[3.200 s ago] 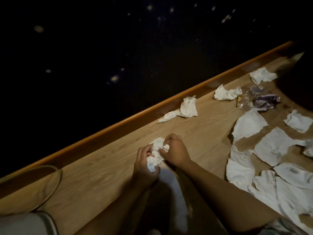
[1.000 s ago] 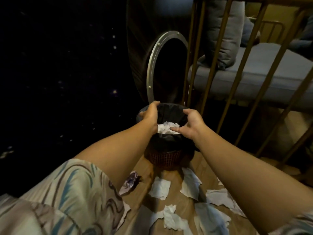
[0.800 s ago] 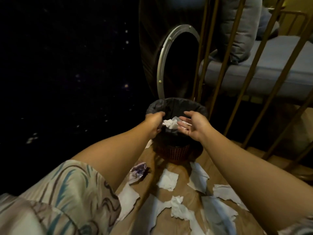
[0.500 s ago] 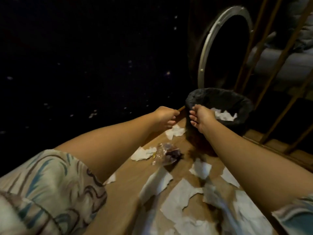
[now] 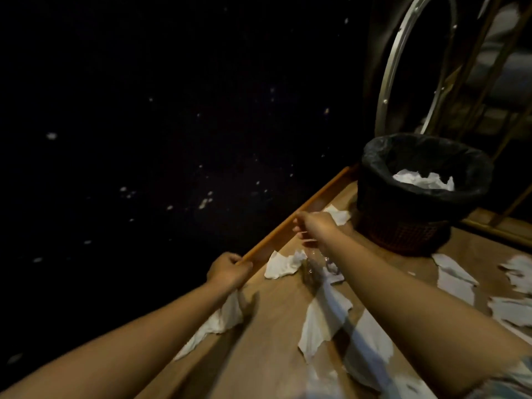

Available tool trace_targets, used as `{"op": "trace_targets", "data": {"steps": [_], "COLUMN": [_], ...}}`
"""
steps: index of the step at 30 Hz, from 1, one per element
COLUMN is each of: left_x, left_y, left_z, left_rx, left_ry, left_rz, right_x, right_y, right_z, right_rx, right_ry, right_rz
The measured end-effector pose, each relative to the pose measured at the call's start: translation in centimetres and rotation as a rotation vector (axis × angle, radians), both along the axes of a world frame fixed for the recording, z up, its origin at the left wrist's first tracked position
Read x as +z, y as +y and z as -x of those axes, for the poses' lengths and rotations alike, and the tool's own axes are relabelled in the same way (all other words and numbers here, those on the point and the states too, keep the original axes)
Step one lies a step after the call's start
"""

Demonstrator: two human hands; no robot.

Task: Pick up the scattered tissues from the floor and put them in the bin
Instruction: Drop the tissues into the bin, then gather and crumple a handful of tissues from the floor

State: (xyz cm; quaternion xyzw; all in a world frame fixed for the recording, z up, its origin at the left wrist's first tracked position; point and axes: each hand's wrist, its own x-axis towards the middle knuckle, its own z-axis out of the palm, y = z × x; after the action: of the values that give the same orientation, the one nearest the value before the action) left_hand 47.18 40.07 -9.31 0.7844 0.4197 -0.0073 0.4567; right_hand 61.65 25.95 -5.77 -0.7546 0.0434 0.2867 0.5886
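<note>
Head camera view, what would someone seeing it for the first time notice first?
Probably the white tissues torn and strewn across the wooden floor at lower right. Next, the black-lined bin at right, with crumpled tissues inside. Both bare arms stretch forward, the left hand by the floor's raised wooden edge and the right hand nearer the bin.

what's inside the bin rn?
A black liner and crumpled white tissues lying on top. Anything beneath them is hidden, as is the bin bottom.
</note>
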Motion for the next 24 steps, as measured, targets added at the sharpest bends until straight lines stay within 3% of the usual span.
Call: {"op": "trace_targets", "data": {"steps": [3, 7, 12, 15, 21, 23, 24], "left_x": [-5.0, -9.6, -12.7, -14.7, -17.0, -18.0, -18.1], "left_y": [0.4, -0.6, -1.4, -1.9, -2.1, -1.7, -1.4], "left_z": [3.1, 7.2, 7.2, 7.6, 7.0, 7.5, 7.8], "left_rx": [0.158, 0.327, 0.489, 0.316, 0.177, 0.177, 0.159], "left_ry": [0.059, 0.162, 0.218, 0.113, 0.205, 0.213, 0.190], "left_rz": [-0.064, -0.071, -0.119, -0.261, -0.448, -0.441, -0.351], "right_x": [-2.4, -5.8, -12.2, -14.8, -18.0, -18.5, -18.8], "right_y": [2.6, 5.0, 6.8, 7.2, 6.6, 6.1, 5.9], "right_z": [1.2, 3.9, 6.7, 7.1, 6.6, 7.0, 7.4], "right_rx": [0.036, 0.373, 0.330, 0.341, 0.229, 0.272, 0.289], "right_ry": [-0.032, -0.192, -0.247, -0.277, -0.371, -0.454, -0.480], "right_rz": [0.186, 0.581, 0.643, 0.686, 0.664, 0.700, 0.718]}}
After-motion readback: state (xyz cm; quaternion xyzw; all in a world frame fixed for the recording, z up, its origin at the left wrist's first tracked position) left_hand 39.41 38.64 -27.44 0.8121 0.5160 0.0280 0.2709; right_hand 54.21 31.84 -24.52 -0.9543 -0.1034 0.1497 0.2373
